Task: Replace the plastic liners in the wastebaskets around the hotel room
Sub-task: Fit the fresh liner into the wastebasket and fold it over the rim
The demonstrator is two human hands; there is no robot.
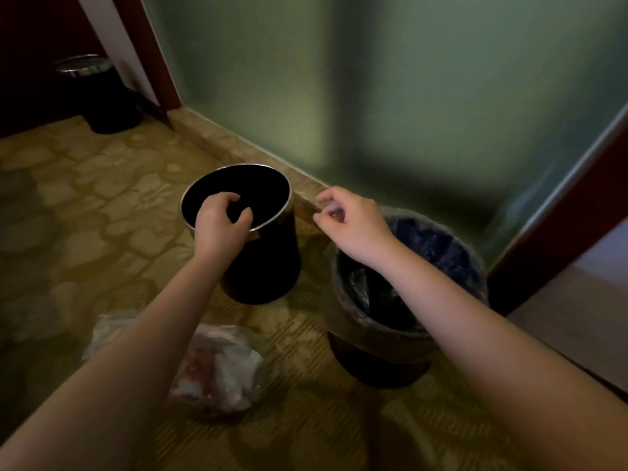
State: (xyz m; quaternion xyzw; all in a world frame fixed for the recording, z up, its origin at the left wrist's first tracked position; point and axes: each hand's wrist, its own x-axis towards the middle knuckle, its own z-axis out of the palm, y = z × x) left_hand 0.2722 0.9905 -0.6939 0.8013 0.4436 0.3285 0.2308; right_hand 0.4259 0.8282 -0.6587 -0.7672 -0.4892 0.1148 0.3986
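Note:
A black wastebasket [261, 266] with a metal rim stands on the patterned carpet, and no liner shows inside it. My left hand [219, 222] hovers over its near rim, fingers curled into the dark opening; whether they hold anything is hidden. My right hand [350, 222] floats between the two baskets, fingers loosely bent and apart, with nothing visible in them. Below my right forearm stands a second wastebasket [380, 362] with a clear plastic liner [353, 294] folded over its rim and something dark blue inside.
A crumpled clear bag of rubbish [217, 365] lies on the carpet near my left forearm. A third lined wastebasket [98, 93] stands far left by a door frame. A frosted glass wall [373, 96] with a stone sill runs behind the baskets.

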